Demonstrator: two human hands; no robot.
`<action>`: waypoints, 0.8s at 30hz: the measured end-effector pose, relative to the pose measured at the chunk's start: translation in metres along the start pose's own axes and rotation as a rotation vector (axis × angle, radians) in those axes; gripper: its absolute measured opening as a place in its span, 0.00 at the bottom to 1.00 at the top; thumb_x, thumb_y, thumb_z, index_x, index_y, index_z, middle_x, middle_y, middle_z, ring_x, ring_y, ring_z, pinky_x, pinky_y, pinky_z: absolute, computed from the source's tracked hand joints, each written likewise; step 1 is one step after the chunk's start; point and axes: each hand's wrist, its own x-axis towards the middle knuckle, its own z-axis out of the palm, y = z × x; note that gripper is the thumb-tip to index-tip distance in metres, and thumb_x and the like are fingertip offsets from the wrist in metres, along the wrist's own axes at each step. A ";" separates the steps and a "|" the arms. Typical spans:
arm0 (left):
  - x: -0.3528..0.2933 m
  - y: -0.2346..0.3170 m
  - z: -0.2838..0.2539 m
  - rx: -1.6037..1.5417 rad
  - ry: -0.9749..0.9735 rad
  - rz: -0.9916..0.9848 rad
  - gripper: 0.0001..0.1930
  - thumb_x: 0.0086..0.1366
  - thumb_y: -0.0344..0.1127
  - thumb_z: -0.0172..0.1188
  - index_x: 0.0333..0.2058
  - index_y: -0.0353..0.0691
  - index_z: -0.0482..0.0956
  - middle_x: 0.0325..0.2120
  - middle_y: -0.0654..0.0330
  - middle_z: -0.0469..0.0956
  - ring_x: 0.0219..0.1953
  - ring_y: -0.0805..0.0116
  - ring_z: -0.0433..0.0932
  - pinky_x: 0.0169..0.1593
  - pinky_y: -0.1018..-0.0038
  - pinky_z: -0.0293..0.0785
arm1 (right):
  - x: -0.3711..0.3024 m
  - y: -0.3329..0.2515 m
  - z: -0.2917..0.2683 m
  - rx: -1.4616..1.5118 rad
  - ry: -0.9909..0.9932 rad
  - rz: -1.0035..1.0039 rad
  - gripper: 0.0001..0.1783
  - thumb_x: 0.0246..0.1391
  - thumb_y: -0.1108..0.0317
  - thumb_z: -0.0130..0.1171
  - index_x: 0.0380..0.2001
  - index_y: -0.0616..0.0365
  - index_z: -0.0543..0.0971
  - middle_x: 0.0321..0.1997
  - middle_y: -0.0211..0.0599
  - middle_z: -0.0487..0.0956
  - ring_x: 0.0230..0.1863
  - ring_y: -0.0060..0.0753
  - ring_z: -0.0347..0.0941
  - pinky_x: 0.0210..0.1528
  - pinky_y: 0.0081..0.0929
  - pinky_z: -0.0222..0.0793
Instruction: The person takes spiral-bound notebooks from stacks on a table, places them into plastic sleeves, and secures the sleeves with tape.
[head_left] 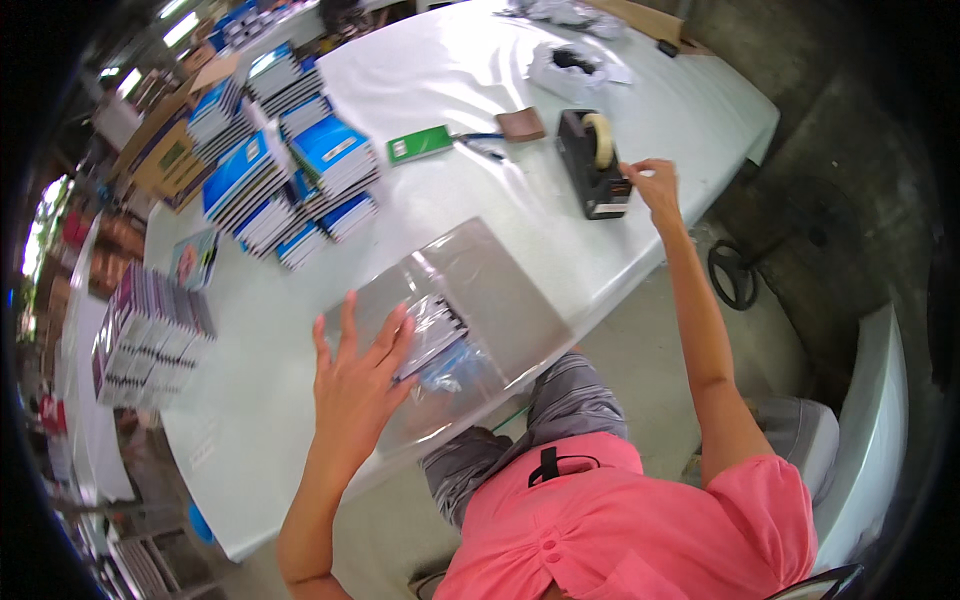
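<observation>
My left hand [362, 375] lies with fingers spread on a clear plastic wrapper [455, 385], at the table's near edge. Under the film shows a small white and blue item [435, 335] with a dark toothed edge, partly covered by my fingers. A flat grey sheet [500, 285] extends beneath and beyond it. Farther right, my right hand [654, 187] is pinched closed beside a black tape dispenser [580, 165], which carries a roll of pale tape [600, 140]. Whatever is between those fingertips is too small to make out.
Stacks of blue-covered notebooks [330, 150] stand at the far left, by a cardboard box [165, 165]. Nearer left is a pile of purple-edged books [155, 335]. A green box [419, 145], pens [480, 137], a brown piece [520, 125] and a plastic bag [575, 70] lie beyond.
</observation>
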 end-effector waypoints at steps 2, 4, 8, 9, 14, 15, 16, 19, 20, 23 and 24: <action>-0.008 0.000 -0.004 0.048 -0.005 -0.067 0.34 0.53 0.40 0.67 0.60 0.48 0.68 0.63 0.73 0.63 0.69 0.49 0.48 0.68 0.43 0.40 | -0.004 -0.032 -0.007 0.286 -0.425 0.446 0.27 0.44 0.49 0.71 0.39 0.63 0.81 0.52 0.49 0.75 0.58 0.43 0.67 0.52 0.47 0.65; -0.006 0.003 -0.004 0.029 -0.012 -0.060 0.35 0.53 0.39 0.67 0.61 0.49 0.67 0.63 0.72 0.63 0.70 0.49 0.47 0.68 0.44 0.39 | -0.002 -0.019 -0.003 0.352 -0.394 0.495 0.26 0.47 0.50 0.70 0.42 0.59 0.81 0.51 0.45 0.76 0.59 0.44 0.66 0.52 0.51 0.64; -0.003 0.004 -0.001 0.009 -0.007 -0.046 0.36 0.53 0.37 0.67 0.62 0.48 0.66 0.65 0.70 0.62 0.70 0.48 0.45 0.68 0.44 0.36 | 0.000 -0.021 -0.011 0.622 -0.492 0.669 0.20 0.49 0.57 0.70 0.42 0.60 0.81 0.51 0.37 0.77 0.56 0.37 0.66 0.53 0.50 0.65; -0.003 0.004 0.000 0.010 -0.009 -0.041 0.36 0.53 0.37 0.67 0.62 0.48 0.66 0.65 0.70 0.62 0.70 0.48 0.45 0.68 0.44 0.36 | -0.001 -0.024 -0.011 0.686 -0.470 0.694 0.20 0.49 0.58 0.70 0.41 0.60 0.81 0.50 0.36 0.77 0.56 0.37 0.66 0.54 0.50 0.64; -0.007 0.002 -0.001 0.007 0.000 -0.057 0.36 0.54 0.36 0.66 0.63 0.49 0.65 0.65 0.69 0.61 0.71 0.48 0.44 0.68 0.44 0.36 | -0.026 -0.007 0.007 1.129 -0.259 0.675 0.18 0.49 0.61 0.70 0.39 0.61 0.80 0.46 0.35 0.78 0.55 0.34 0.66 0.54 0.49 0.62; -0.006 0.003 -0.001 0.002 0.003 -0.050 0.36 0.54 0.36 0.66 0.63 0.49 0.65 0.65 0.69 0.61 0.71 0.48 0.44 0.68 0.44 0.36 | -0.030 0.010 0.009 1.226 -0.246 0.600 0.19 0.49 0.61 0.70 0.40 0.62 0.79 0.47 0.35 0.78 0.55 0.33 0.66 0.55 0.48 0.61; -0.003 0.004 0.000 -0.005 0.000 -0.048 0.36 0.54 0.36 0.65 0.63 0.49 0.65 0.65 0.69 0.61 0.71 0.48 0.44 0.68 0.44 0.36 | -0.034 0.022 0.010 1.322 -0.234 0.524 0.21 0.48 0.62 0.71 0.41 0.64 0.79 0.47 0.35 0.77 0.55 0.32 0.65 0.55 0.47 0.60; -0.007 0.002 0.001 0.001 -0.014 -0.073 0.36 0.55 0.36 0.65 0.63 0.49 0.65 0.65 0.69 0.61 0.71 0.48 0.44 0.68 0.44 0.35 | -0.074 -0.002 0.017 1.084 -0.168 0.623 0.19 0.51 0.58 0.68 0.38 0.63 0.80 0.54 0.40 0.74 0.65 0.38 0.59 0.62 0.54 0.52; -0.007 0.003 0.002 0.000 -0.010 -0.070 0.36 0.55 0.36 0.65 0.63 0.48 0.65 0.65 0.69 0.61 0.71 0.48 0.44 0.68 0.44 0.35 | -0.075 0.001 0.018 1.082 -0.167 0.626 0.19 0.51 0.58 0.68 0.38 0.63 0.80 0.54 0.40 0.74 0.65 0.38 0.59 0.62 0.54 0.52; -0.007 0.003 0.000 -0.015 -0.009 -0.076 0.35 0.55 0.36 0.65 0.63 0.49 0.65 0.65 0.69 0.61 0.70 0.48 0.45 0.68 0.44 0.36 | -0.078 -0.007 0.020 0.724 -0.114 0.351 0.15 0.49 0.58 0.68 0.30 0.60 0.82 0.56 0.42 0.73 0.65 0.41 0.58 0.61 0.52 0.52; -0.008 0.002 -0.001 -0.013 -0.010 -0.084 0.35 0.55 0.36 0.65 0.63 0.49 0.65 0.65 0.69 0.61 0.70 0.48 0.45 0.68 0.44 0.36 | -0.082 -0.017 0.022 0.104 0.094 0.197 0.15 0.49 0.58 0.69 0.27 0.60 0.82 0.57 0.44 0.72 0.64 0.41 0.59 0.60 0.48 0.53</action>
